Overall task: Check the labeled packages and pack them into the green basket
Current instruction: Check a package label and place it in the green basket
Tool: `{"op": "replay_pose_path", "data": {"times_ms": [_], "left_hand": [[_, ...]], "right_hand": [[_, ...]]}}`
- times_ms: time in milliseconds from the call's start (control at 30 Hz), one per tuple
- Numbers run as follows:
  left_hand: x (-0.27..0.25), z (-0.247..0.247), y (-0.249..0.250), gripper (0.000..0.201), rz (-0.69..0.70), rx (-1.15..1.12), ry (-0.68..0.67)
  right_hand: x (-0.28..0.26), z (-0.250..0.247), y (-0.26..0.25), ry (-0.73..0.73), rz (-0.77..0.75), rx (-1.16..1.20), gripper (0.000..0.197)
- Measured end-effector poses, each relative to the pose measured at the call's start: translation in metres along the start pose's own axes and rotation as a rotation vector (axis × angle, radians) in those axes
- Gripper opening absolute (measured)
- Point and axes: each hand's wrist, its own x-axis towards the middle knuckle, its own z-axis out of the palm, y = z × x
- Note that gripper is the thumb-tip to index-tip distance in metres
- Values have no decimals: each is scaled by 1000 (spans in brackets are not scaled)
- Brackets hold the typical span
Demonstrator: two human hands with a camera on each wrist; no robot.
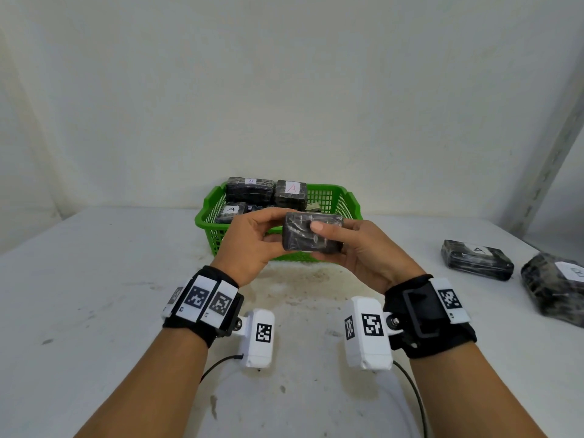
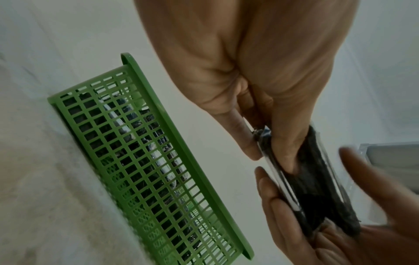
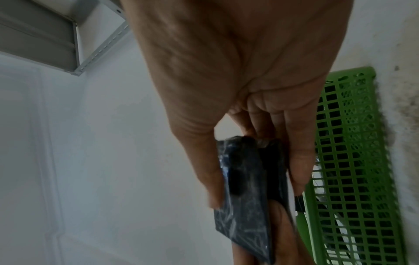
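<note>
Six dark packages were in view: one held, three in the green basket [image 1: 336,200], two on the tabletop [image 1: 94,295] to the right. The held package [image 1: 313,232] was a flat, rounded-cornered block wrapped in black material under glossy, crinkled clear film; no label showed on the face turned to the head camera. It hung above the tabletop just in front of the basket. The left hand [image 1: 252,245] gripped its left end, fingers curled behind and thumb below. The right hand [image 1: 363,254] pinched its right end, thumb pressed flat on the front face and fingers behind.

The basket was rectangular plastic with lattice walls and a raised rim. Its three packages each carried a white label marked "A": a rear left package [image 1: 249,189], a rear right package [image 1: 290,194], and a front left package [image 1: 230,213]. On the tabletop, the nearer package [image 1: 477,259] bore an "A" label; the far-right package [image 1: 556,286] had a white label too blurred to read. The tabletop was white, scuffed and stained.
</note>
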Motion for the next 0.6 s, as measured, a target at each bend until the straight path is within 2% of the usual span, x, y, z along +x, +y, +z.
{"op": "replay_pose_path", "data": {"times_ms": [167, 300, 500, 600], "left_hand": [[1, 2, 0, 58, -15, -17, -55], [0, 2, 4, 74, -96, -77, -130], [0, 1, 6, 60, -105, -23, -19], [0, 1, 6, 64, -86, -23, -13]], "right_hand": [[1, 7, 2, 81, -63, -1, 35], [0, 3, 1, 69, -81, 25, 53], [-1, 7, -3, 48, -64, 35, 60], [-3, 6, -6, 37, 4, 31, 45]]}}
